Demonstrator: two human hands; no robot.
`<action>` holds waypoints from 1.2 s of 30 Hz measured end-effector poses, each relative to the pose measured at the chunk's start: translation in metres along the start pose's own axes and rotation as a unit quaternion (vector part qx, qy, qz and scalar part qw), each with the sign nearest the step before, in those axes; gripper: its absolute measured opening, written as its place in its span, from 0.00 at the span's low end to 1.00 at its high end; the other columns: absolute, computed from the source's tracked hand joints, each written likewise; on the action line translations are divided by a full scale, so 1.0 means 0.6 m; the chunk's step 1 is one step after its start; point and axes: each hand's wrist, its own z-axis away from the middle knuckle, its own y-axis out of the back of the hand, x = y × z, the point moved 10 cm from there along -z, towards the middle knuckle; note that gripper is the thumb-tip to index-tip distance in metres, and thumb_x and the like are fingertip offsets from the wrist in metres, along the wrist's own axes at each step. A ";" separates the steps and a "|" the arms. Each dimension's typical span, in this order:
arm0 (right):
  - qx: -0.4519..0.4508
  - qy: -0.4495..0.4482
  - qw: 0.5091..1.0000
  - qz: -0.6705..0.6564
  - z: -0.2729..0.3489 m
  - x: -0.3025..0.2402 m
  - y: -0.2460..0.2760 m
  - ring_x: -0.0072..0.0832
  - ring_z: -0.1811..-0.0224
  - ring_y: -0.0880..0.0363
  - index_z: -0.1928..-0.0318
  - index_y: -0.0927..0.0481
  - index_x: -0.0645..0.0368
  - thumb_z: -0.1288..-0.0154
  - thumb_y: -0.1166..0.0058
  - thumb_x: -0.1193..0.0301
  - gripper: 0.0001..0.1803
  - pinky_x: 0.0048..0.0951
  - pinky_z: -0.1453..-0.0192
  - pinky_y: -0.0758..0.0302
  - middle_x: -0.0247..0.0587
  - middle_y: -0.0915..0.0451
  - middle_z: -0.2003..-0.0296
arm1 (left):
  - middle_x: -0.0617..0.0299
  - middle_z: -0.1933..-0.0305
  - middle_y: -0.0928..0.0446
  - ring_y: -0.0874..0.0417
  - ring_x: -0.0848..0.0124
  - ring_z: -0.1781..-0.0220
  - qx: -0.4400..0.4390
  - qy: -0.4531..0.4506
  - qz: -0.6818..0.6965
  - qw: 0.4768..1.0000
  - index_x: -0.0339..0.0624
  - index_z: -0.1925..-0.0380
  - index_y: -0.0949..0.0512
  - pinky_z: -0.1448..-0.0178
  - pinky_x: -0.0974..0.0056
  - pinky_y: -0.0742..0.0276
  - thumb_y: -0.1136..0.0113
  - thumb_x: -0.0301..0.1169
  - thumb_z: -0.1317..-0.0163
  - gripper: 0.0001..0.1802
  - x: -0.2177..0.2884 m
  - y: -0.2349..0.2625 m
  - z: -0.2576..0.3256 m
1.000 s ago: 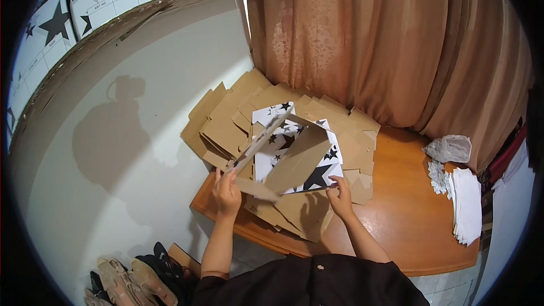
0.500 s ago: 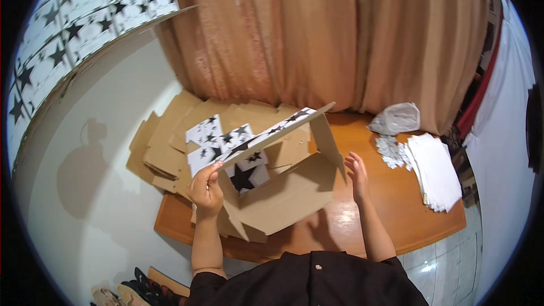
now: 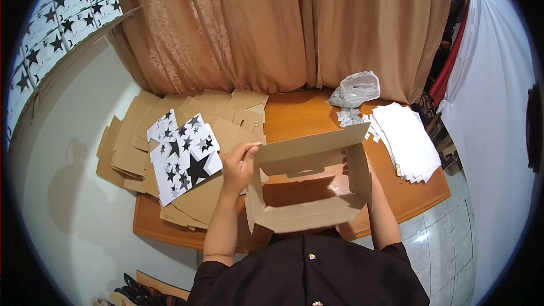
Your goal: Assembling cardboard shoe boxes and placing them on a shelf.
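A partly folded brown cardboard box [image 3: 309, 213] is held over the near side of the table, its middle open so that the wood shows through. My left hand [image 3: 239, 164] pinches its far left corner between thumb and fingers. Most of my right hand [image 3: 344, 162] is hidden behind the right side wall; fingertips show through the opening, curled at that wall's edge. To the left, a white sheet with black and grey stars [image 3: 187, 156] lies on a pile of flat cardboard pieces [image 3: 133, 141].
On the wooden table [image 3: 294, 116], a stack of white paper [image 3: 405, 141] lies at the right. Beside it are small pale pieces [image 3: 350, 117] and a clear plastic bag [image 3: 357, 89]. A brown curtain [image 3: 255, 34] hangs behind, and a star-patterned panel [image 3: 68, 25] rises at the upper left.
The box has turned from a tilt to face me and come lower and nearer. My right hand has gone from open beside it to its right wall. The view has shifted too.
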 end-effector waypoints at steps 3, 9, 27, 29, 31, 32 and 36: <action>-0.010 0.021 0.985 -0.170 -0.012 0.076 0.026 0.19 0.88 0.38 0.67 0.31 0.50 0.36 0.56 0.51 0.16 0.20 0.86 0.41 0.30 0.35 0.83 | 0.62 0.68 0.21 0.23 0.78 0.65 0.021 0.102 0.067 0.992 0.35 0.66 0.21 0.58 0.73 0.29 0.40 0.31 0.39 0.09 -0.051 -0.011 0.036; 0.020 -0.017 0.986 -0.163 0.030 0.128 -0.021 0.16 0.90 0.44 0.70 0.31 0.50 0.35 0.55 0.54 0.14 0.18 0.88 0.48 0.25 0.37 0.86 | 0.60 0.62 0.23 0.25 0.75 0.58 0.038 0.232 0.114 0.965 0.34 0.59 0.24 0.51 0.71 0.30 0.37 0.37 0.42 0.17 -0.174 0.019 0.146; 0.030 0.026 0.950 -0.309 -0.041 0.197 0.039 0.32 0.68 0.22 0.63 0.26 0.56 0.35 0.59 0.59 0.15 0.32 0.61 0.23 0.40 0.23 0.70 | 0.61 0.49 0.25 0.27 0.73 0.48 -0.233 0.600 0.269 0.717 0.41 0.46 0.27 0.44 0.69 0.33 0.60 0.60 0.36 0.35 -0.296 -0.112 0.423; 0.018 0.020 0.932 -0.360 -0.045 0.206 0.034 0.33 0.67 0.22 0.62 0.26 0.57 0.35 0.58 0.59 0.15 0.32 0.60 0.23 0.42 0.22 0.68 | 0.57 0.47 0.25 0.26 0.72 0.47 -0.210 0.576 0.281 0.738 0.40 0.45 0.29 0.45 0.69 0.31 0.60 0.58 0.35 0.34 -0.305 -0.117 0.403; -0.071 -0.074 0.911 -0.399 -0.028 0.195 -0.002 0.32 0.65 0.22 0.60 0.26 0.61 0.36 0.56 0.60 0.16 0.30 0.59 0.23 0.47 0.22 0.62 | 0.53 0.47 0.26 0.23 0.69 0.50 -0.182 0.527 0.315 0.768 0.40 0.43 0.32 0.49 0.66 0.25 0.57 0.54 0.35 0.31 -0.322 -0.113 0.377; 0.016 0.003 0.958 -0.287 -0.031 0.182 0.023 0.33 0.64 0.21 0.57 0.26 0.62 0.35 0.58 0.58 0.19 0.33 0.59 0.22 0.47 0.22 0.62 | 0.51 0.48 0.27 0.21 0.66 0.54 -0.116 0.530 0.298 0.785 0.41 0.41 0.36 0.54 0.62 0.22 0.54 0.52 0.36 0.32 -0.357 -0.088 0.379; 0.083 0.270 0.947 0.156 -0.012 0.123 0.046 0.31 0.68 0.21 0.56 0.25 0.61 0.34 0.59 0.56 0.21 0.33 0.62 0.22 0.46 0.20 0.67 | 0.54 0.58 0.26 0.23 0.65 0.58 0.019 0.496 0.346 0.796 0.39 0.51 0.32 0.56 0.64 0.23 0.55 0.48 0.34 0.24 -0.329 -0.083 0.268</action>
